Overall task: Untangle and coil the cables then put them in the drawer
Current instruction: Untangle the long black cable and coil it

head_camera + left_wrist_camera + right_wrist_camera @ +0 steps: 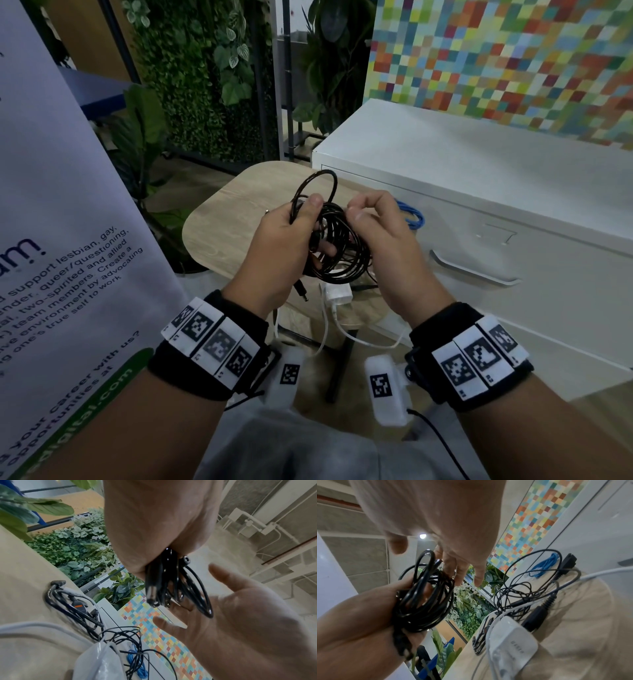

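Both hands are up over the table [219,212] with the black cable coil [337,246] between them. I see my left hand [287,246] gripping the bundle, thumb on top and fingers curled through the loops. My right hand [380,240] is at the coil's right edge with its fingertips bent toward the strands; from the left wrist view the palm looks loose, so I cannot tell if it pinches anything. The coil stands roughly upright, one loose loop [317,188] rising away from me and a barrel plug [301,295] hanging down. On the wooden table lie a white adapter [337,294], its white cord [363,337], and a blue cable [412,216] by the white drawer cabinet [479,178]. Behind are a plant wall [205,85], a coloured mosaic wall [513,61] and a printed banner [51,240].
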